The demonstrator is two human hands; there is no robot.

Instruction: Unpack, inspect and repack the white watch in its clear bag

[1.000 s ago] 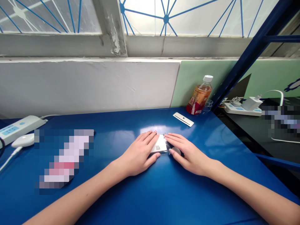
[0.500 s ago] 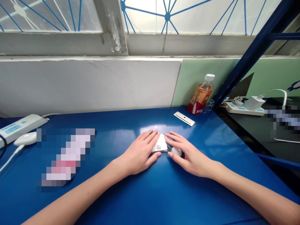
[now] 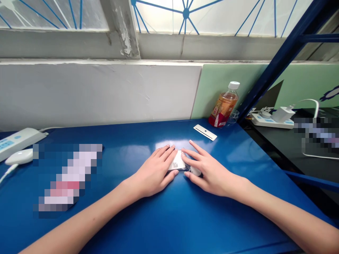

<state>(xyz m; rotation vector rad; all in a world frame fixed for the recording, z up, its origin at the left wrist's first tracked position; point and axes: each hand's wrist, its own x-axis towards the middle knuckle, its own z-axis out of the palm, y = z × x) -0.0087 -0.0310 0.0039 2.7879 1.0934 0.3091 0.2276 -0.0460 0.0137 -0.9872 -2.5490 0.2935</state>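
A small flat packet [image 3: 179, 162] with a white face and a square printed code lies on the blue table between my hands. My left hand [image 3: 155, 171] rests flat on its left side, fingers stretched forward and thumb along the near edge. Fingers spread, my right hand [image 3: 210, 173] is at the packet's right end, its middle fingertips touching or just over it. Beneath the right fingers shows a whitish rounded thing [image 3: 196, 171], apparently in dark or clear wrapping; its kind is hidden. Both palms' undersides are out of sight.
A white slotted strip [image 3: 205, 132] lies beyond my right hand, near a drink bottle [image 3: 224, 106]. At the left are a blurred-out object [image 3: 71, 176], a power strip [image 3: 18, 143] and a white cabled device [image 3: 19, 157]. A blue metal post [image 3: 275, 60] slants up at the right.
My right index finger has lifted and stretched forward, away from the packet. My left hand stays in place on it. The whole view has shifted slightly.
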